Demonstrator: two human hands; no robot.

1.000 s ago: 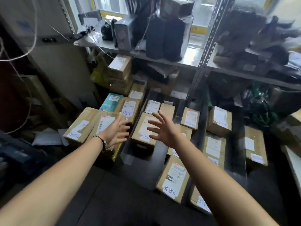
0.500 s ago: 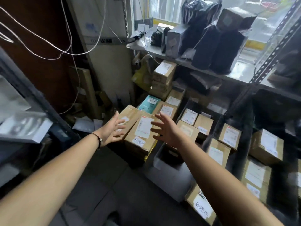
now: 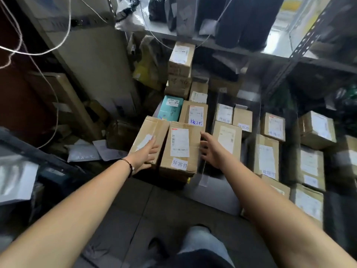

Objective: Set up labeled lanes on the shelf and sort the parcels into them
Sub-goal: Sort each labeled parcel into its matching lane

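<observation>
The left hand [image 3: 144, 154] lies flat, fingers straight, on top of the outer parcel [image 3: 147, 132]. The right hand [image 3: 209, 149], fingers spread wide and holding nothing, stands at the right edge of the flagged parcel [image 3: 180, 149]; we cannot tell whether it touches the cardboard. These two parcels stand side by side and touching, at the front left of the rows below the upper shelf board [image 3: 274, 55].

We judge the step to be sorting: the hands bracket the pair before shifting it within its lane. The next move calls for pressure on the side walls, since the flat tops offer no hold, and for care with the close neighbour on the right.

The flagged parcel's handwritten slip reads 异常件; its barcoded waybill is too small to read. Behind it, the blue-inked parcel [image 3: 194, 113] carries writing we cannot make out. Further right, the paired parcels [image 3: 233, 117] seem to read 待处理, and the tall parcel [image 3: 266, 155] reads 处理中. The print on the teal box [image 3: 170, 110] is illegible.
</observation>
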